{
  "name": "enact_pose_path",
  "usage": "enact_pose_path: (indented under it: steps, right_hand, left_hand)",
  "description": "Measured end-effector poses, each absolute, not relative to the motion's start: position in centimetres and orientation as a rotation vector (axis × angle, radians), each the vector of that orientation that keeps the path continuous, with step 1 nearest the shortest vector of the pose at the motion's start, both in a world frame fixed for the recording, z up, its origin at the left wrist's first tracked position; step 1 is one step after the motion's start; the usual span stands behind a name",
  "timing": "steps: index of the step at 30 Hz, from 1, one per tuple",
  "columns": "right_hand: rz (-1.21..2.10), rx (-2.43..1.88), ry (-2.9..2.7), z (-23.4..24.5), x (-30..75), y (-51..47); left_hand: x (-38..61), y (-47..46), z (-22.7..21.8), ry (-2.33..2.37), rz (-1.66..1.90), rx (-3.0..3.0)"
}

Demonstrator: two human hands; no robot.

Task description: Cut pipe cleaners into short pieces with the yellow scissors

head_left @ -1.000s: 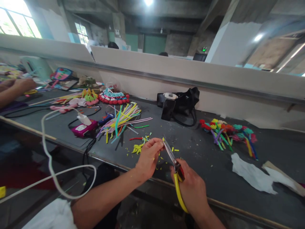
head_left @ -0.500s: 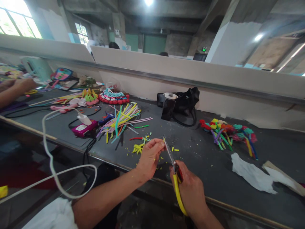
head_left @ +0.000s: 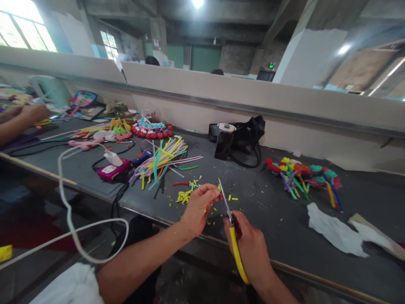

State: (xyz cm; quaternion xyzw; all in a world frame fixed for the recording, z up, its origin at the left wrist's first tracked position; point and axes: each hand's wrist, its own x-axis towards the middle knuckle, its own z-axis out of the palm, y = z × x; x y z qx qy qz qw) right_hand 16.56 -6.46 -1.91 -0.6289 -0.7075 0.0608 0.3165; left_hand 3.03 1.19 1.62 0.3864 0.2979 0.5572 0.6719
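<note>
My right hand (head_left: 249, 245) grips yellow-handled scissors (head_left: 232, 236), their blades (head_left: 224, 200) pointing up and away over the dark table (head_left: 268, 202). My left hand (head_left: 199, 207) is pinched shut right beside the blade tips, holding a tiny yellow piece (head_left: 219, 186) that barely shows. Small yellow cuttings (head_left: 183, 196) lie scattered on the table just behind and under both hands.
A fan of coloured pipe cleaners (head_left: 164, 158) lies left of centre, made-up pipe-cleaner flowers (head_left: 300, 175) at the right. A black bag (head_left: 240, 137) sits at the back wall. White cloth (head_left: 335, 230), a pink device (head_left: 112, 171) with white cable (head_left: 69, 215), and another person's forearm (head_left: 19, 118) are around.
The scissors have tilted slightly more upright and shifted a little toward me. My left hand stays pinched at the blade tips.
</note>
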Motion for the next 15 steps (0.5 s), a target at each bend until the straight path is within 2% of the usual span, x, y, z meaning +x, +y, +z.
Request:
enact_pose_path:
  steps: [10, 13, 15]
  right_hand:
    - [0.25, -1.664, -1.699, -0.7, 18.9, -5.9]
    - [0.268, -1.675, -1.667, -0.6, 19.6, -6.3]
    - [0.27, -1.678, -1.647, -0.6, 20.0, -6.4]
  left_hand:
    - [-4.4, 6.5, 1.7, 1.402, 0.739, 2.3]
    - [-5.1, 6.7, 1.3, 1.496, 0.65, 2.48]
    - [-4.7, 6.6, 1.0, 1.529, 0.71, 2.545]
